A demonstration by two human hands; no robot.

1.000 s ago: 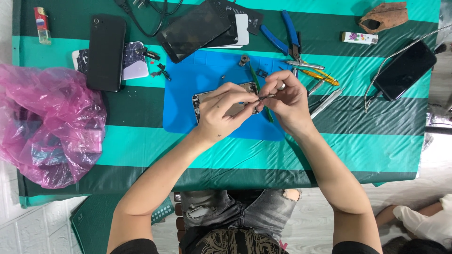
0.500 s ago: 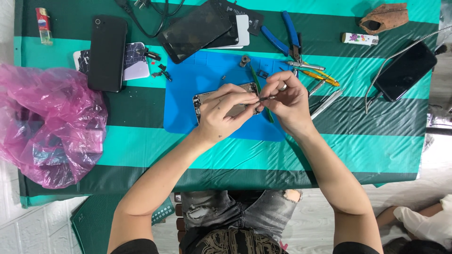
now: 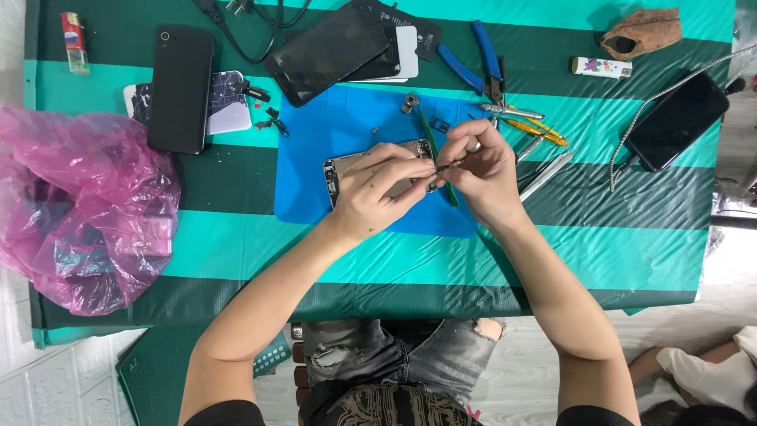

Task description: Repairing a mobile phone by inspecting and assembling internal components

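An opened phone body (image 3: 344, 166) lies on a blue work mat (image 3: 315, 134) at the table's middle. My left hand (image 3: 378, 189) rests over the phone and pins it down with its fingers. My right hand (image 3: 481, 170) pinches thin metal tweezers (image 3: 446, 166), their tips pointing left onto the phone's inside near my left fingertips. A green-handled tool (image 3: 435, 146) lies slanted on the mat under my right hand. Most of the phone's inside is hidden by both hands.
A pink plastic bag (image 3: 79, 205) fills the left side. Behind the mat lie a black phone (image 3: 181, 87), a dark screen panel (image 3: 327, 51), blue pliers (image 3: 477, 63), two lighters (image 3: 601, 67), more small tools (image 3: 536, 126). Another black phone (image 3: 678, 118) lies right.
Both hands stay on the phone; my fingers and the tweezers have shifted only slightly over it.
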